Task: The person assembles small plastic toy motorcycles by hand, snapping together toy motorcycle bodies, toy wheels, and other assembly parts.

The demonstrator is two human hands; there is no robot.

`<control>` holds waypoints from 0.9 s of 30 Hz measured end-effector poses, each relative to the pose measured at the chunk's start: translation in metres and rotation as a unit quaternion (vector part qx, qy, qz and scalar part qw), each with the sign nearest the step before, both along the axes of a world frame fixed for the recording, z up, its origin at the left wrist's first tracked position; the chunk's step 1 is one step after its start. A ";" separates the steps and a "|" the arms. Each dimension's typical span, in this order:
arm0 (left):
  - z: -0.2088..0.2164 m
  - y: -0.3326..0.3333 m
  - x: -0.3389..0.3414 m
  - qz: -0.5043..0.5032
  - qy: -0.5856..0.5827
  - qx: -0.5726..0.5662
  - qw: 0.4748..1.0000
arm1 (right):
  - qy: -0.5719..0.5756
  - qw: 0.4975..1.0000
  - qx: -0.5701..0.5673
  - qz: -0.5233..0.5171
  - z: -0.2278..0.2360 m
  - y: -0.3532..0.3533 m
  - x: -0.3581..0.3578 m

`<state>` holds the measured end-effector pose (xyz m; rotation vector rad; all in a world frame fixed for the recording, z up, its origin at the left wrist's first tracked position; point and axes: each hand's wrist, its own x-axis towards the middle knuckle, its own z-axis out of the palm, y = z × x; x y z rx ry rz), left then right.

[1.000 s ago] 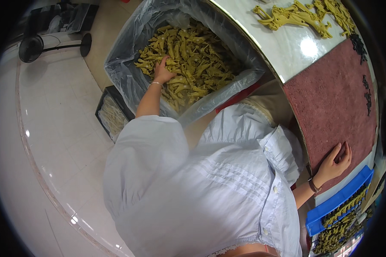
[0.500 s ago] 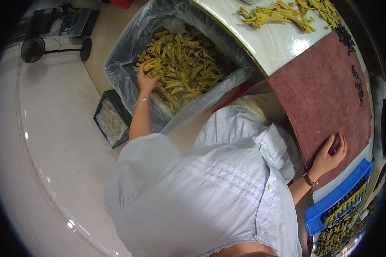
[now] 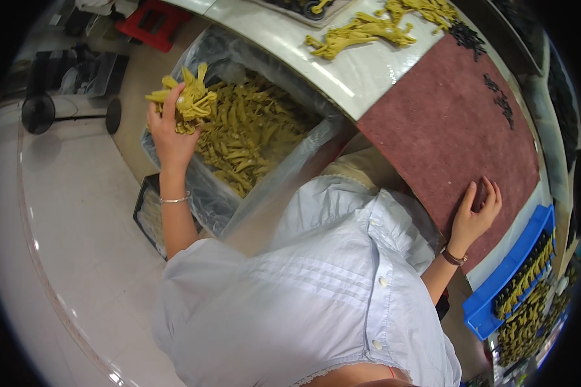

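My left hand [image 3: 173, 145] is raised at the left rim of a large box lined with clear plastic [image 3: 223, 45]. Its fingers close round a handful of yellow moulded plastic pieces [image 3: 197, 103], several of which stick out past the fingertips. More pieces of the same olive-yellow kind [image 3: 252, 122] fill the box below. My right hand [image 3: 474, 219] rests on the dark red mat [image 3: 445, 122], its fingers apart and nothing in them. Small black pieces [image 3: 497, 100] lie along the mat's far right side.
Yellow pieces [image 3: 361, 35] lie on the white tabletop [image 3: 342, 77] beyond the mat. A blue tray [image 3: 484, 309] with rows of yellow and black pieces stands at the right. A black crate [image 3: 140, 222] is beside the lined box; a red stool [image 3: 153, 24] stands behind it.
My left hand has come up out of the box with a handful of yellow pieces. My right hand stays on the mat. The whole view has shifted.
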<state>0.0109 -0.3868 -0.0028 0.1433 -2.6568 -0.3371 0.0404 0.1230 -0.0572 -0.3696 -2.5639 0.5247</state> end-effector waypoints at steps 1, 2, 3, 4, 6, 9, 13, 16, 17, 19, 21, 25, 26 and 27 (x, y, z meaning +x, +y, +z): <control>0.019 0.024 -0.011 -0.051 0.015 -0.029 0.998 | 0.002 1.000 -0.006 0.003 0.000 0.001 0.001; 0.038 0.049 -0.022 -0.097 0.031 -0.062 0.993 | 0.003 1.000 -0.008 0.007 0.000 0.001 0.000; 0.049 0.075 -0.035 -0.166 0.049 -0.035 0.984 | 0.004 1.000 -0.006 0.008 -0.001 0.002 0.002; 0.060 0.103 -0.046 -0.232 0.066 -0.010 0.970 | 0.000 1.000 -0.012 0.007 0.000 0.001 0.002; 0.071 0.172 -0.063 -0.312 0.111 -0.034 0.943 | 0.007 1.000 -0.023 0.002 0.000 0.001 0.003; 0.058 0.261 -0.083 -0.405 0.172 -0.042 0.897 | 0.017 0.999 -0.030 0.009 0.003 -0.001 0.003; 0.023 0.354 -0.096 -0.466 0.172 -0.060 0.866 | 0.034 0.998 -0.049 -0.012 0.000 -0.002 0.003; 0.004 0.381 -0.100 -0.498 0.055 -0.117 0.858 | 0.084 0.985 -0.149 -0.027 -0.003 0.002 0.005; 0.000 0.381 -0.100 -0.506 0.042 -0.108 0.855 | 0.086 0.985 -0.147 -0.031 -0.004 0.004 0.006; 0.000 0.376 -0.104 -0.513 0.029 -0.100 0.852 | 0.113 0.973 -0.200 -0.017 -0.008 0.007 0.006; 0.012 0.361 -0.109 -0.526 -0.042 -0.095 0.844 | 0.104 0.976 -0.191 -0.014 -0.005 0.004 0.005; 0.020 0.294 -0.111 -0.532 0.022 0.081 0.843 | 0.081 0.981 -0.174 -0.009 -0.007 0.005 0.006; 0.017 0.273 -0.110 -0.495 0.063 0.122 0.858 | 0.080 0.981 -0.175 -0.014 -0.008 0.007 0.006; 0.011 0.247 -0.107 -0.452 0.103 0.160 0.871 | 0.079 0.982 -0.170 -0.019 -0.009 0.008 0.007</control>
